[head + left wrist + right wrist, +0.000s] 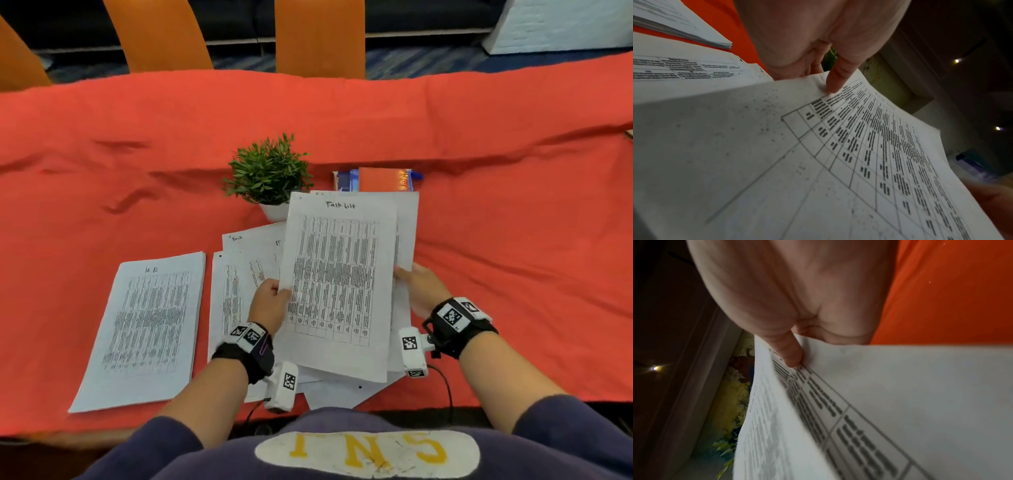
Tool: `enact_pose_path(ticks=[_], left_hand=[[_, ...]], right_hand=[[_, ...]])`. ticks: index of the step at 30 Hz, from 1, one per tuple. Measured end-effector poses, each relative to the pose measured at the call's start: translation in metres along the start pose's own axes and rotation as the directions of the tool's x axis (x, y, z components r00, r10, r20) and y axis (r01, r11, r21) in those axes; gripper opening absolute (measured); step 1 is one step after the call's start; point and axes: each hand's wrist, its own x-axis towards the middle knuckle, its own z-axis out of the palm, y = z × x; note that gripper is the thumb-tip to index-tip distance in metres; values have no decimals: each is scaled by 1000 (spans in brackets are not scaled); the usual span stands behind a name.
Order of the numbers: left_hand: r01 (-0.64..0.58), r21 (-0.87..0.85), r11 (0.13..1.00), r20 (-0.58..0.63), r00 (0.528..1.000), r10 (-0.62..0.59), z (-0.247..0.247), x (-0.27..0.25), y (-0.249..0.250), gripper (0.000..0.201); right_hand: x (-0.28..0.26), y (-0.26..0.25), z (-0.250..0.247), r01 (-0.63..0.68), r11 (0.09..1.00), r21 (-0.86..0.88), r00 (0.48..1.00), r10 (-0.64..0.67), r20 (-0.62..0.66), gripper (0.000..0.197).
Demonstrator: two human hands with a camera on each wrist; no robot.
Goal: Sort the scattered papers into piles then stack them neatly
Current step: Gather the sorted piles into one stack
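red-clothed table [479, 137] bears a neat paper pile [144, 329], scattered sheets [233, 291], a potted plant [269, 174] and books [376, 180].

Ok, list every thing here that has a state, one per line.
Task list sheet: lifted off the table, held at both side edges.
Left hand: pinching the sheet's left edge.
Right hand: gripping the right edge of the sheets.
HR pile: stacked flat on the cloth, edges fairly even.
Loose papers: overlapping, unsorted.
Plant: upright in its pot.

loose papers [239, 274] partly hidden under lifted sheet [339, 284], table text illegible
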Motion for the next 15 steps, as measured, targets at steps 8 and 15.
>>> enact_pose_path(ticks=[8,15], left_hand=[[23,51,998,22,999,-24,19,-2,-4,21],[8,75,997,40,999,-11,36,-6,-17,37]], right_hand=[[2,16,8,-137,989,46,990,138,-18,86],[-7,27,-7,14,943,-334,1000,-18,-9,33]])
